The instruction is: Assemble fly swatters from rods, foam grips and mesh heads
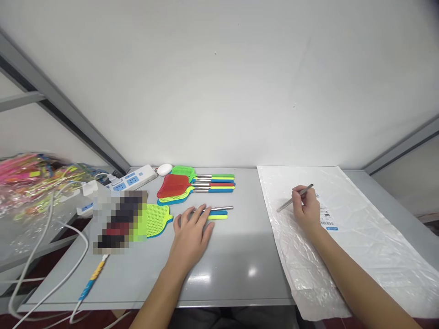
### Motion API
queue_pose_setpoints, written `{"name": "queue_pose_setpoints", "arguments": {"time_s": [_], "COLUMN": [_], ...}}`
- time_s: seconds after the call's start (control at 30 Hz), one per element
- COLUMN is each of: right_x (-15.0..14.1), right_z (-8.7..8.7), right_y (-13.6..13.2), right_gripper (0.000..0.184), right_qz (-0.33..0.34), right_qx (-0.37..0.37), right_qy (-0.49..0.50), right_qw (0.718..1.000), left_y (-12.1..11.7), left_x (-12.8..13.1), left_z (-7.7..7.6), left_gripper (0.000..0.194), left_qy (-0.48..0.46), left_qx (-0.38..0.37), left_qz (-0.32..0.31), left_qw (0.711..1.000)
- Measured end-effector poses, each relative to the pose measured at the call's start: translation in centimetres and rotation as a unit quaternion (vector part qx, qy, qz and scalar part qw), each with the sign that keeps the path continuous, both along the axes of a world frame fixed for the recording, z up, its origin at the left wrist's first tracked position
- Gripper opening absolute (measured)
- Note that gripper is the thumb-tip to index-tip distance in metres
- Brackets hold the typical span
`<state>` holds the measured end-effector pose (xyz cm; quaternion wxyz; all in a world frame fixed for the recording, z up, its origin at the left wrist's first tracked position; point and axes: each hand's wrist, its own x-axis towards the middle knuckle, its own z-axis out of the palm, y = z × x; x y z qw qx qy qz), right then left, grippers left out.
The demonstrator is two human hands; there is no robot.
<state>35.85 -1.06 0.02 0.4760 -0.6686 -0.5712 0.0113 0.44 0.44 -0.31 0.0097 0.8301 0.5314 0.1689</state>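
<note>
My right hand [306,211] is closed around a slim silver pen-like tool [285,205], its lower tip against a large white padded mailer [356,256]. Whether it is a pen or a cutter I cannot tell. A printed label on the mailer is partly hidden behind that hand. My left hand [192,235] rests with its fingers spread over the shafts of a lime fly swatter [157,218] and a blue one beneath it. From under the fingers a silver rod [224,208] sticks out, beside the blue and lime handles. Behind them, several fly swatters [176,185] in green, red, yellow and blue lie stacked.
At the left are a white power strip [135,179], a white oval object [165,169], loose white cables [75,256] and plastic-wrapped colourful goods [41,183]. A blurred-out item [120,224] overlaps the swatter head. The grey table [247,269] ends at a white wall.
</note>
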Motion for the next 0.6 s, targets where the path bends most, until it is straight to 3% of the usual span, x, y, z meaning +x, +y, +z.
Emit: {"name": "queue_pose_setpoints", "arguments": {"time_s": [0.1, 0.27, 0.6], "right_x": [0.0, -1.0, -2.1], "right_z": [0.0, 0.1, 0.0], "right_y": [-0.2, -0.4, -0.1], "right_gripper": [0.024, 0.024, 0.021], "right_qz": [0.001, 0.068, 0.14], "right_qx": [-0.018, -0.08, -0.103], "right_qy": [0.003, -0.016, -0.077], "right_qw": [1.0, 0.994, 0.982], "left_y": [0.0, 0.1, 0.2], "left_x": [-0.1, -0.3, -0.6], "left_z": [0.0, -0.2, -0.4], "left_gripper": [0.039, 0.034, 0.03], "left_qy": [-0.015, -0.057, -0.099], "left_qx": [0.007, -0.015, -0.029], "left_qz": [-0.001, -0.007, -0.016], "left_qw": [1.0, 0.998, 0.995]}}
